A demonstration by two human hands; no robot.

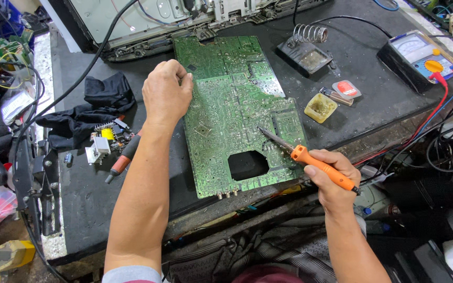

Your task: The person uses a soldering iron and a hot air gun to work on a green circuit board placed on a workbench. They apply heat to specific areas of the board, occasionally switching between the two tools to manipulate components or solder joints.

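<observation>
A large green circuit board [234,112] lies solder-side up on the dark workbench [378,99]. The left hand [166,94], fingers curled, presses its upper left edge. The right hand [331,175] grips an orange-handled soldering iron [310,160], tip touching the board near a rectangular cutout.

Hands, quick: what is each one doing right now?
Left hand: fingers curled, resting on the edge of the green circuit board.
Right hand: closed around an orange soldering iron.
</observation>
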